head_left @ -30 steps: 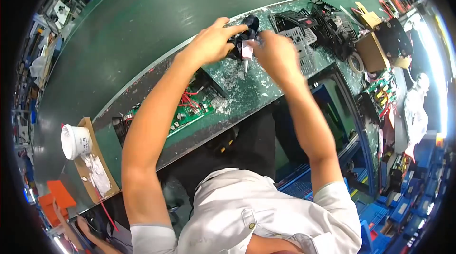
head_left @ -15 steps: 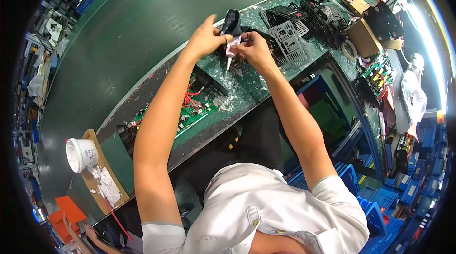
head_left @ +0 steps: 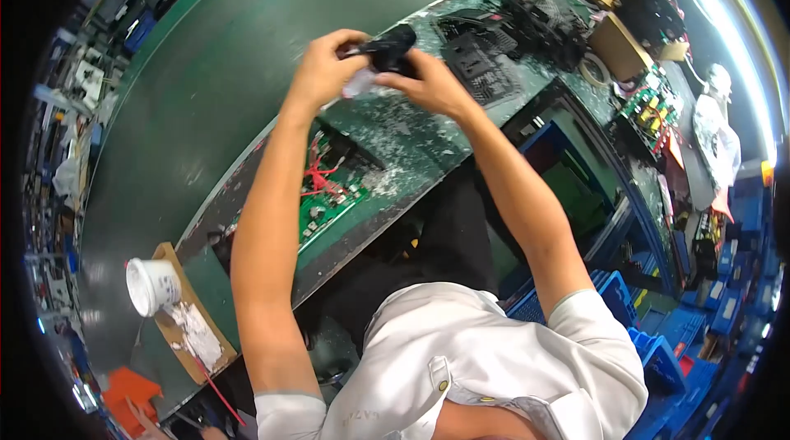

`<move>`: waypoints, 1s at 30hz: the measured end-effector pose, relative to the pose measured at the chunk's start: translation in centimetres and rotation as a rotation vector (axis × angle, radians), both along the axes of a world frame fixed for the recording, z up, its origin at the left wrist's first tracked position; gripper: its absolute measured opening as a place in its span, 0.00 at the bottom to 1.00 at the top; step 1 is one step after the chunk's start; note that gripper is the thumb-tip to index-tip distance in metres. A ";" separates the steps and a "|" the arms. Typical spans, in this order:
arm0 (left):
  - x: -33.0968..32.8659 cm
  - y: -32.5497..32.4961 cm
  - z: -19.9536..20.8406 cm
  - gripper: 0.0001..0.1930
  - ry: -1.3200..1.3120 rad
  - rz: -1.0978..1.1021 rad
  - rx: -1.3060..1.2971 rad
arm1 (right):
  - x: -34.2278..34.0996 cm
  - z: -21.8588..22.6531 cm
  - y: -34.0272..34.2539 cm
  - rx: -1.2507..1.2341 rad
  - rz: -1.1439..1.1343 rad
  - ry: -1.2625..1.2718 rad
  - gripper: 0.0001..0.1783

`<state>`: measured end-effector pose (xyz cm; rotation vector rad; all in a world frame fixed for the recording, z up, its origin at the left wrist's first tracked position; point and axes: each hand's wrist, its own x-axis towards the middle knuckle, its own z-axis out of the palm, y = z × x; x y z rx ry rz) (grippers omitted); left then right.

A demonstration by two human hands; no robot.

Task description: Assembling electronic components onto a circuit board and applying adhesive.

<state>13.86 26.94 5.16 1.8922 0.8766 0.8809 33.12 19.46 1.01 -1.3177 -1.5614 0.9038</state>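
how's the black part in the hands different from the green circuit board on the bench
The black part is dark, plain-looking and held up off the bench between the left hand and right hand. The green circuit board lies flat on the workbench, untouched, with red wires on it. The board looks wider and flatter; the part is more compact. Both sit over the same scuffed green bench.

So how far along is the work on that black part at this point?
Mid-step, by the look of it. Both hands are raised over the bench: the left hand and right hand grip a black part, with a small pale piece between them. A green circuit board with red wires lies untouched on the bench, and more black parts wait beyond. Nothing visible shows a finished piece.
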 end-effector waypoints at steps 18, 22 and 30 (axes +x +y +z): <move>-1.6 -3.2 5.7 0.16 -0.116 -0.062 -0.166 | -1.0 2.9 -3.4 -0.090 0.178 0.448 0.28; 0.4 -4.5 5.1 0.21 0.017 -0.196 -0.075 | -2.9 2.2 -4.5 -0.207 -0.011 0.913 0.17; -0.3 -8.2 4.4 0.18 0.037 -0.082 0.266 | -2.0 2.4 -8.5 -0.302 -0.214 1.136 0.11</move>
